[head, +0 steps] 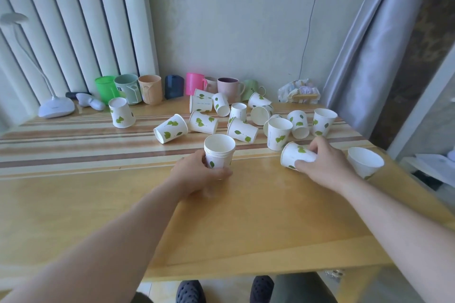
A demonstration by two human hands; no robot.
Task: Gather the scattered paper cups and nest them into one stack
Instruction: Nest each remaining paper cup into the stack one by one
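Observation:
White paper cups with green leaf prints lie scattered over the wooden table (98, 204). My left hand (197, 174) grips a nested stack of cups (219, 150) that stands upright near the table's middle. My right hand (322, 165) is closed around a single cup (294, 155) lying on its side, mouth to the left. Several more cups, some upright and some tipped over, crowd the area behind (243, 118). One cup (121, 112) stands upside down at the left. Another cup (365, 161) sits at the right edge.
A row of coloured plastic mugs (150, 88) lines the wall at the back. A white desk lamp (56, 107) stands at the back left, a crumpled bag (299, 93) at the back right. A grey curtain (369, 44) hangs on the right.

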